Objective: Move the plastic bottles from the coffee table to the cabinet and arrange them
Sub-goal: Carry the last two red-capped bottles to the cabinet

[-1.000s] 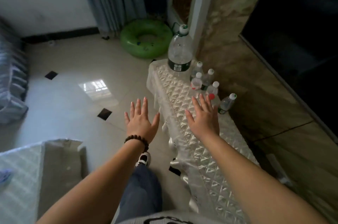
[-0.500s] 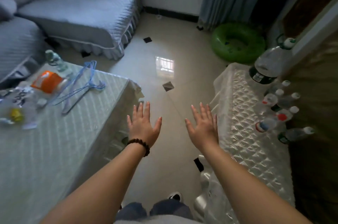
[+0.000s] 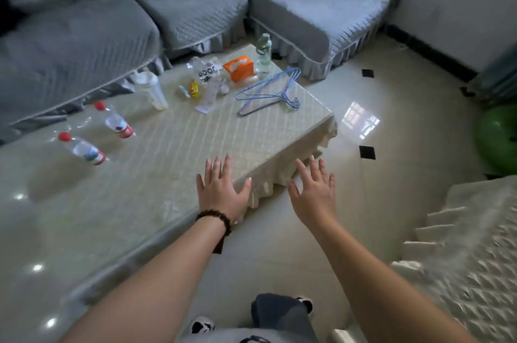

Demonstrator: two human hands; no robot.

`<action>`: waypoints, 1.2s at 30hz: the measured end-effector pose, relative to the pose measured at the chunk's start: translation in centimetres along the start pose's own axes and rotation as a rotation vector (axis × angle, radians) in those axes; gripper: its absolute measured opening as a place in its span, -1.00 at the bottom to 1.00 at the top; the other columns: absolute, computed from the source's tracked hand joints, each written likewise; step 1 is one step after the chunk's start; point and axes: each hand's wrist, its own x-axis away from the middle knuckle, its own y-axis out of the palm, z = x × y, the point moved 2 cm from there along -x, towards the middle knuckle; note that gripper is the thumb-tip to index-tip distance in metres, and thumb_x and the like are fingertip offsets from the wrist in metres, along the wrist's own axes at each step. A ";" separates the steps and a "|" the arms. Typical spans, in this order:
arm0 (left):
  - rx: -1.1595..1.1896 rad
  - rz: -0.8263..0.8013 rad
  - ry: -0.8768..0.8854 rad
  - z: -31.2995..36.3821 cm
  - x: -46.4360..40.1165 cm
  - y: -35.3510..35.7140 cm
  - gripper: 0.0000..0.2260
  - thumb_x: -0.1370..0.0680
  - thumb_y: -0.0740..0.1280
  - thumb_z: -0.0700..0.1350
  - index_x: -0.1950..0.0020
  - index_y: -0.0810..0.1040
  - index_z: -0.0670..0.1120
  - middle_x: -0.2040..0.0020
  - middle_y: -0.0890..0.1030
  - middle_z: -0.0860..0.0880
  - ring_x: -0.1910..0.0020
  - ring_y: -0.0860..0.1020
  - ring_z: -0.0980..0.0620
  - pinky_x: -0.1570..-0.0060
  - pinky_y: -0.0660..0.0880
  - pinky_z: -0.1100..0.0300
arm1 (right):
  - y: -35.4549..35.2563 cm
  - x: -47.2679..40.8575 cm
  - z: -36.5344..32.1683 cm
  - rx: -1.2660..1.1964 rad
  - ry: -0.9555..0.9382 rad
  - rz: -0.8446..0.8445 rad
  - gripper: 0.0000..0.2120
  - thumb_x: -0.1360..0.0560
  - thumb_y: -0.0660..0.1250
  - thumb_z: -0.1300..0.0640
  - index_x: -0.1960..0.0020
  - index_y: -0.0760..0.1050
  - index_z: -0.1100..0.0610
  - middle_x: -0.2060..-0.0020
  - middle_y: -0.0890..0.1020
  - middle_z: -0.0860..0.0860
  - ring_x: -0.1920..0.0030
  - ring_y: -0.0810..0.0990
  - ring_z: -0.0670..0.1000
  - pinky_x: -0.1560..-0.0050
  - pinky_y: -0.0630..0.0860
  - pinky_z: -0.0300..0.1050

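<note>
Clear plastic bottles [image 3: 82,149], red caps, glossy quilted coffee table [image 3: 173,152]

Two bottles [image 3: 100,133] stood left on the coffee table [image 3: 173,152]. Hangers [image 3: 268,93] lay further back right. A sofa [image 3: 112,21] sat behind the table.

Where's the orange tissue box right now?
The orange tissue box sits at the far end of the coffee table, just left of the green-capped bottle and behind the blue hangers.

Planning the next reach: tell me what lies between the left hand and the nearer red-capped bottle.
In the head view, only bare tablecloth on the coffee table lies between the left hand and the nearer red-capped bottle.
</note>
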 end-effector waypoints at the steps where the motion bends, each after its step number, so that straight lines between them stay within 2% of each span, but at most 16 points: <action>1: 0.003 0.022 -0.036 -2.4 0.4 -1.0 -0.33 -0.54 0.16 0.20 -0.55 -0.01 0.00 -0.56 0.07 -0.06 -0.54 -0.05 -0.05 -0.48 -0.09 -0.10 | 1.1 0.2 -2.2 0.002 -0.030 -0.012 -0.47 -0.58 0.10 -0.15 -0.52 0.13 -0.09 -0.56 0.02 -0.02 -0.55 -0.15 -0.01 -0.52 -0.21 0.03; 5: 0.017 0.085 -0.177 -11.9 2.2 -4.8 -0.33 -0.54 0.17 0.19 -0.56 -0.01 0.00 -0.56 0.06 -0.06 -0.54 -0.05 -0.05 -0.48 -0.10 -0.09 | 5.3 1.5 -10.5 0.015 -0.155 -0.055 -0.48 -0.58 0.13 -0.13 -0.51 0.18 -0.05 -0.55 0.07 0.01 -0.55 -0.11 0.01 -0.52 -0.20 0.05; 9: 0.035 0.146 -0.309 -20.6 4.0 -8.1 -0.32 -0.53 0.19 0.20 -0.56 0.00 0.00 -0.56 0.08 -0.07 -0.54 -0.04 -0.06 -0.48 -0.08 -0.09 | 9.4 2.8 -18.1 0.062 -0.276 -0.129 -0.46 -0.59 0.06 -0.17 -0.53 0.12 -0.05 -0.56 0.01 0.00 -0.55 -0.16 0.01 -0.51 -0.22 0.04; 15: 0.080 0.210 -0.446 -29.4 5.5 -11.7 -0.31 -0.54 0.20 0.20 -0.56 0.00 -0.02 -0.56 0.07 -0.07 -0.54 -0.06 -0.06 -0.48 -0.09 -0.10 | 14.0 3.7 -26.6 0.119 -0.394 -0.212 -0.44 -0.60 0.02 -0.18 -0.54 0.04 -0.06 -0.56 -0.05 -0.01 -0.55 -0.20 0.00 -0.51 -0.24 0.03; 25: 0.133 0.282 -0.613 -37.0 2.0 -13.6 -0.30 -0.54 0.20 0.21 -0.55 0.00 -0.02 -0.56 0.06 -0.05 -0.54 -0.05 -0.03 -0.48 -0.08 -0.10 | 19.6 -1.9 -35.0 0.153 -0.514 -0.288 -0.45 -0.61 0.01 -0.18 -0.55 0.02 -0.07 -0.56 -0.07 -0.03 -0.54 -0.22 -0.02 -0.53 -0.20 0.03; 36: 0.189 0.352 -0.673 -41.8 -12.8 -14.9 -0.33 -0.52 0.29 0.13 -0.53 0.13 -0.09 -0.52 0.21 -0.11 -0.52 0.08 -0.08 -0.47 0.04 -0.05 | 24.8 -15.9 -43.1 0.105 -0.577 -0.350 -0.45 -0.60 0.09 -0.12 -0.53 0.11 0.00 -0.56 0.04 0.01 -0.55 -0.13 0.00 -0.53 -0.12 0.04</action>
